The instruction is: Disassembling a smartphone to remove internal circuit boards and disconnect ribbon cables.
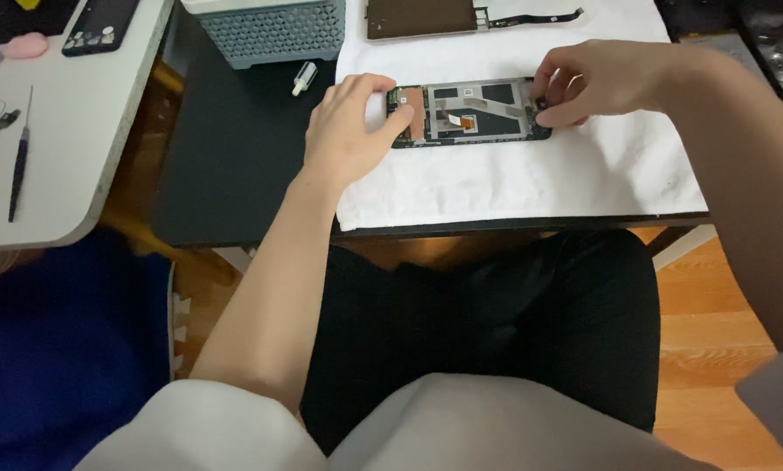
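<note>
While the opened phone [470,112] is lying flat on the white towel [514,179], with its long axis running left to right across the black table [234,157], it is being steadied at both ends. Its left end is being pressed by the left hand [348,131], whose fingers are curled over the top edge and whose thumb is resting against the copper-coloured part near the corner; the grip is narrow, and nothing else is being carried in it. Its right end is being worked by the right hand [596,80], whose fingertips are bunched tightly over the corner; whether a small part is being pinched there cannot be told. Both hands are touching the phone, so neither is nearer. A detached back panel [422,17] with a thin flex strip is lying beyond the phone on the towel. A small white vial [303,78] is resting just left of the towel, below a grey perforated box [274,30]. A slim screwdriver [18,166] is lying well apart on the pale side table [78,148].
</note>
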